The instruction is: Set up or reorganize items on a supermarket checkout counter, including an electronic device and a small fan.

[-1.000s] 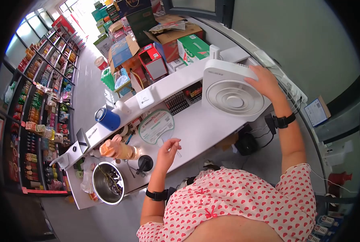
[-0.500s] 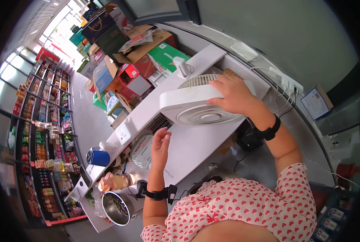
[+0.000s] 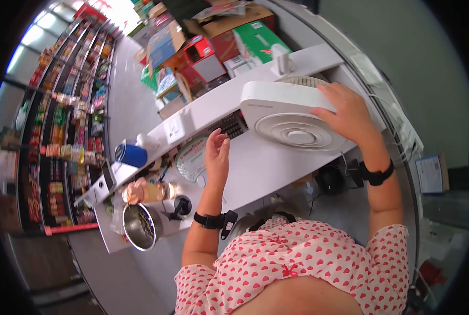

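Observation:
A white box fan (image 3: 284, 94) with a round, ringed front grille stands on the white desk (image 3: 250, 170) near the back ledge. My right hand (image 3: 344, 113) grips its upper right corner, thumb on the front face and fingers over the top edge. In front of the desk's left part, my left hand (image 3: 217, 155) is raised with loosely bent fingers apart and nothing in them. Behind that hand lie a clear plastic item with printed lettering (image 3: 190, 160) and a black slotted tray (image 3: 229, 126). A dark strap circles each wrist.
On the left stand a steel bowl (image 3: 140, 227) with dark contents, a bottle (image 3: 149, 192) and a blue cup (image 3: 131, 155). Cardboard boxes (image 3: 258, 42) are piled beyond the ledge (image 3: 208, 100). Stocked store shelves (image 3: 61, 131) line the far left. Cables and a power strip (image 3: 410, 139) run along the right.
The view has shifted, so the surroundings sit higher and mostly further right. More of the fan's front grille shows now. My right hand keeps its hold on the corner; my left stays raised.

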### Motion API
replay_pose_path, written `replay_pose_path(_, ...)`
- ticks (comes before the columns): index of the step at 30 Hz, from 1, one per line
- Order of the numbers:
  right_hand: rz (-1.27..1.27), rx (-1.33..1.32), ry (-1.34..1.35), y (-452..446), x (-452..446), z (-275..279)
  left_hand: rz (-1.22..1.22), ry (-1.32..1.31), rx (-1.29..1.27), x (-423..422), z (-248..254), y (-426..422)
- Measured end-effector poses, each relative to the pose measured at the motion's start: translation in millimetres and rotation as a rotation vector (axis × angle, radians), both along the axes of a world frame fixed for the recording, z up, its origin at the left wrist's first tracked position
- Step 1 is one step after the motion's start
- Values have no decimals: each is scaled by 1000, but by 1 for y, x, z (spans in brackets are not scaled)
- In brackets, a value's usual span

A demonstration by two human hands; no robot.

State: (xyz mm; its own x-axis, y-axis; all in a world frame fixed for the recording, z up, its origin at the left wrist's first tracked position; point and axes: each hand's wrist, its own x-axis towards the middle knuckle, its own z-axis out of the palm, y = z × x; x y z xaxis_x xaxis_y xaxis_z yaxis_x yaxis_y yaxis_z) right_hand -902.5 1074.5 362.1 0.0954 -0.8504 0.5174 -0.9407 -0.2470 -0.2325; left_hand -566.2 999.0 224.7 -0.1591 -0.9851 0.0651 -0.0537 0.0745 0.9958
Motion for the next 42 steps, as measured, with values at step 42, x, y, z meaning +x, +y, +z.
replay_pose_path(42, -64, 880, -208, -14, 380, -276, 300, -734, 212, 201, -134, 54)
